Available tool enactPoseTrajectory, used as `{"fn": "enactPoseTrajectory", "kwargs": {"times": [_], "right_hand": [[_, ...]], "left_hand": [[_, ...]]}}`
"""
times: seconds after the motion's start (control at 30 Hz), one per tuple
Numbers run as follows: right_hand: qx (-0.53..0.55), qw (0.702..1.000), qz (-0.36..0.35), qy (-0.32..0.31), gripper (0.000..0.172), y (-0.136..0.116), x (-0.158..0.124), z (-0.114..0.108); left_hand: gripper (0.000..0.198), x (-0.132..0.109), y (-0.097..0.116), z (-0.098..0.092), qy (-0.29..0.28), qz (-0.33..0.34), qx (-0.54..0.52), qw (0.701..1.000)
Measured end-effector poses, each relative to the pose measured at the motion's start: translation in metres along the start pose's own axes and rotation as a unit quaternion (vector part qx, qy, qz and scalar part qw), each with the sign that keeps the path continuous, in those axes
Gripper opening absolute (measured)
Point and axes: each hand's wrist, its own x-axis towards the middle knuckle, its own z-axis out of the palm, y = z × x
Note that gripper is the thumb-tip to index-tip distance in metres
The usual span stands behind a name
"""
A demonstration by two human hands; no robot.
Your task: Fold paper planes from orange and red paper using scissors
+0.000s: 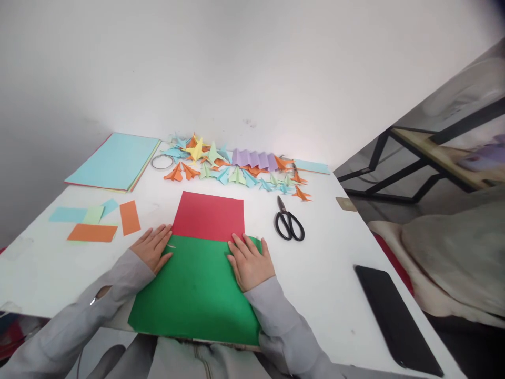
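Observation:
A green sheet of paper (197, 289) lies on the white table in front of me, reaching the near edge. Its far side meets a red sheet of paper (209, 216); I cannot tell which lies on top. My left hand (153, 247) rests flat at the left end of the line where the two colours meet, fingers stretched out. On the right end of that line lies my right hand (250, 260), its fingers spread on the paper. Black-handled scissors (289, 221) lie to the right of the red sheet, blades pointing away.
Small folded paper pieces (236, 171) in several colours line the back, beside a pleated purple strip (254, 159) and a wire loop (162, 162). A stack of coloured paper (114, 160) sits back left. Cut rectangles (92, 232) lie left; a black tablet-like slab (396, 318) lies right.

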Motion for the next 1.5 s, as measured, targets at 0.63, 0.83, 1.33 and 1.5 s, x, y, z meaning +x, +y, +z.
{"fn": "enactPoseTrajectory", "kwargs": {"times": [0.63, 0.83, 1.33, 1.5], "right_hand": [[-0.032, 0.998, 0.061, -0.008, 0.038, -0.015, 0.014, -0.004], [-0.036, 0.996, 0.077, 0.019, 0.038, -0.013, 0.009, 0.001], [-0.052, 0.99, 0.073, 0.108, 0.031, 0.02, -0.004, -0.001], [0.021, 0.999, 0.003, 0.049, 0.041, -0.018, 0.022, -0.002]], "left_hand": [[0.068, 0.079, 0.091, 0.026, -0.022, 0.072, -0.098, 0.992], [0.056, 0.073, 0.081, 0.019, -0.013, 0.075, -0.096, 0.993], [0.062, 0.027, 0.008, 0.007, 0.039, 0.041, -0.017, 0.998], [0.06, 0.035, 0.032, 0.013, 0.056, 0.049, -0.03, 0.997]]}}
